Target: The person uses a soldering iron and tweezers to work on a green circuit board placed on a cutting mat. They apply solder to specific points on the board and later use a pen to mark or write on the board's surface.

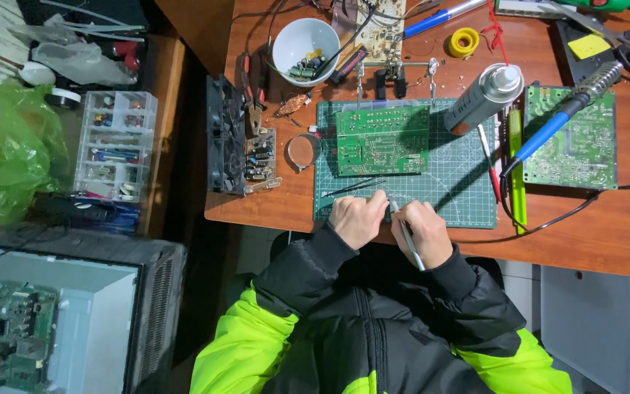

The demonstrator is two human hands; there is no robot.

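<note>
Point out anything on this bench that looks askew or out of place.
The spray can lies tipped over, across the edge of the cutting mat. The blue-handled soldering iron rests loose on the right circuit board, not in a stand.

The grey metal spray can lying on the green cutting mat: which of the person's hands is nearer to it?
Right. The right hand, holding a slim grey tool, sits below and slightly left of the grey metal spray can; the left hand is further left, beside it.

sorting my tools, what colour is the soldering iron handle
Blue, with a black grip; the soldering iron shows best in the head view.
</note>
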